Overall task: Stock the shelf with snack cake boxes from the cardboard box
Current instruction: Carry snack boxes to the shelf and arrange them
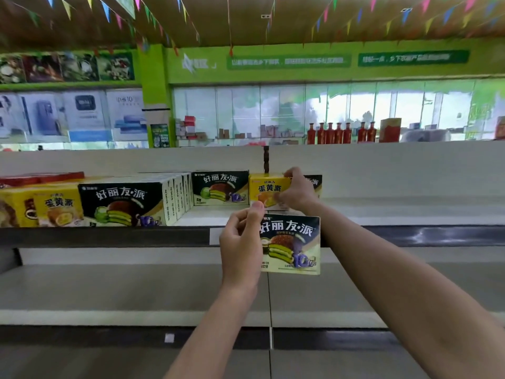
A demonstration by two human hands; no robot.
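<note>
The dark snack cake box (pixel 293 246) hangs upright in front of the shelf (pixel 109 236) edge, its long axis level, pinched at its left end by the left hand (pixel 240 242). Just above and behind it, the right hand (pixel 296 191) fingers clasp a yellow box (pixel 266 188) on the shelf, so the open slot lies up and forward, nearer the left hand.

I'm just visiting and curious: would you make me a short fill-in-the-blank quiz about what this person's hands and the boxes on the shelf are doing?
1. The left hand holds a dark green box in front of the shelf's ____ edge.
2. The right hand grips a ____ box standing on the shelf.
3. The red bottles stand ____ the shelf.

Missing words: front; yellow; behind
</note>
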